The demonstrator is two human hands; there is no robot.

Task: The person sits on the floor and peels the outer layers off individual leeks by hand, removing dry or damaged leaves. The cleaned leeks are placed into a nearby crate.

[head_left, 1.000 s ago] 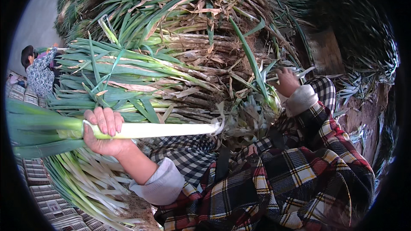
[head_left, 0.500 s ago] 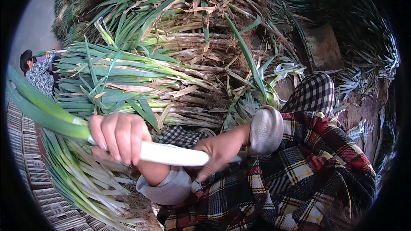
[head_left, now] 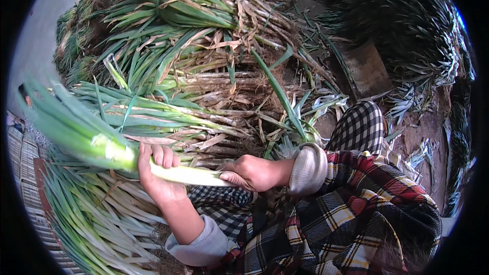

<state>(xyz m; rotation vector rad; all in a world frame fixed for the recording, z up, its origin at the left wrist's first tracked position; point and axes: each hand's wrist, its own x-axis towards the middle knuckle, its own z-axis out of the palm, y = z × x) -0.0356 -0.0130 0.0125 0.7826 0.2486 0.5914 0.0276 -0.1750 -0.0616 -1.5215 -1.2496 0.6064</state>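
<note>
Just past the plaid jacket (head_left: pixel 336 219), I see the left hand (head_left: pixel 162 175) wrapped round a thick leek (head_left: pixel 114 152), the right hand (head_left: pixel 254 173) grasping its white end; pale-stalked leeks (head_left: pixel 114 211) lie leftward, brown-rooted leeks (head_left: pixel 219 79) heaped beyond

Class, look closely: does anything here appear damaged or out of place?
Mildly: some brown leaves look withered among the green piled stalks, and pale leaf scraps lie strewn right of the checked knee. The white stalk between left hand and right hand shows no clear damage.
</note>
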